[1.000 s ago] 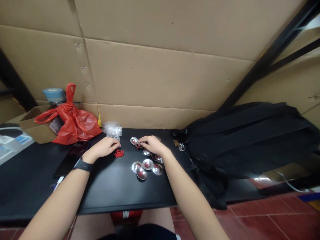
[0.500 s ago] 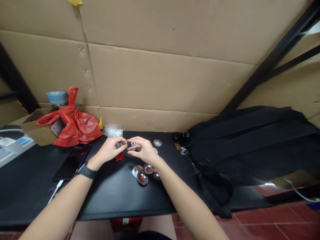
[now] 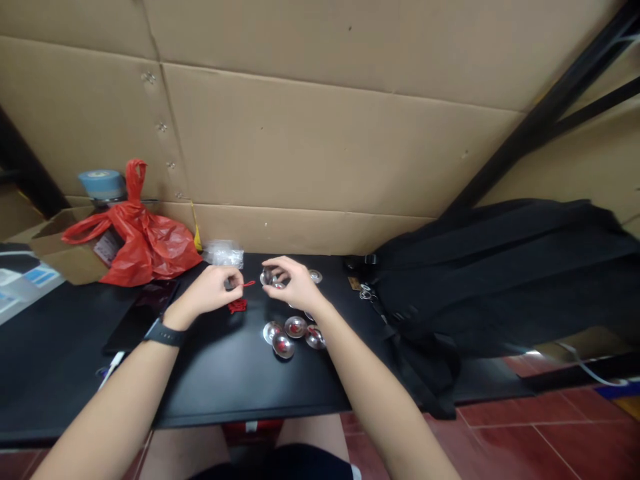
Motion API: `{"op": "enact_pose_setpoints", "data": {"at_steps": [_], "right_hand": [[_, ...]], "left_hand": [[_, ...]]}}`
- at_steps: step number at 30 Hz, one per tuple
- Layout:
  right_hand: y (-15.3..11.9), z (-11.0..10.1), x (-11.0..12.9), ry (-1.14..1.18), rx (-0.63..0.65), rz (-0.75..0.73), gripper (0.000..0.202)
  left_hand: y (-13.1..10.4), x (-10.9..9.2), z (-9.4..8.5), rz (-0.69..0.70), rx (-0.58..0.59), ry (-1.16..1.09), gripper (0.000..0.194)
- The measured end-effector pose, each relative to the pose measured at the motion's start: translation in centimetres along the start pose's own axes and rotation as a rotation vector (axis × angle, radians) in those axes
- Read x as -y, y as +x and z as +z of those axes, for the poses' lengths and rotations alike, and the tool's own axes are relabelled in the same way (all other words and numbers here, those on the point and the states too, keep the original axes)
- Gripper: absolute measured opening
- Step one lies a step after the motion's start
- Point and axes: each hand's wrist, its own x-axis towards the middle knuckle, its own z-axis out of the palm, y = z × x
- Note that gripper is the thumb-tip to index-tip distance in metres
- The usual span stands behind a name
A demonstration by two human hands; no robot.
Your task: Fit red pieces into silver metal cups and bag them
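Observation:
My left hand (image 3: pixel 220 288) is closed, its thumb and fingertip pinching a short loop of red cord (image 3: pixel 249 284). Across a small gap, my right hand (image 3: pixel 293 287) curls its thumb and fingers around a shiny finger cymbal (image 3: pixel 265 277), partly hidden by the fingers. Below the left hand lies a small heap of red cord (image 3: pixel 237 305). Several domed silver cymbals with red cord at their centres, among them a front one (image 3: pixel 283 345), lie grouped near my right forearm. Another cymbal (image 3: pixel 315 276) rests behind the right hand, and others are partly covered by it.
A clear plastic bag (image 3: pixel 223 254) lies by the cardboard wall (image 3: pixel 300 147). To the left are a red plastic bag (image 3: pixel 150 243), a cardboard box (image 3: pixel 65 247) and a dark phone (image 3: pixel 140 313). A black backpack (image 3: pixel 505 287) fills the right side, with keys (image 3: pixel 367 292) beside it.
My hands were together at one thin, edge-on piece; now they are apart. The red loop shows at the left fingertips and a cymbal in the right hand. The view has shifted slightly.

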Motion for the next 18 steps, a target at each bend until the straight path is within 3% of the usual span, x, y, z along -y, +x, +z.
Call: {"op": "enact_pose_setpoints", "data": {"at_steps": [5, 9, 14, 18], "right_hand": [[-0.3, -4.4, -4.9, -0.386, -0.077, 0.193, 0.037], [-1.4, -7.1, -8.1, -0.513, -0.018, 0.427, 0.027], [-2.1, -7.8, -9.7, -0.502, 0.101, 0.498, 0.027], [-1.8, -7.5, -8.9, -0.594, 0.129, 0.502, 0.024]], "left_hand": [[-0.3, 2.5, -0.8, -0.051, 0.256, 0.041, 0.013], [-0.4, 2.8, -0.6, -0.05, 0.331, 0.029, 0.013], [-0.3, 2.5, -0.5, -0.039, 0.36, 0.026, 0.012], [-0.3, 2.4, -0.5, -0.041, 0.307, 0.026, 0.013]]}}
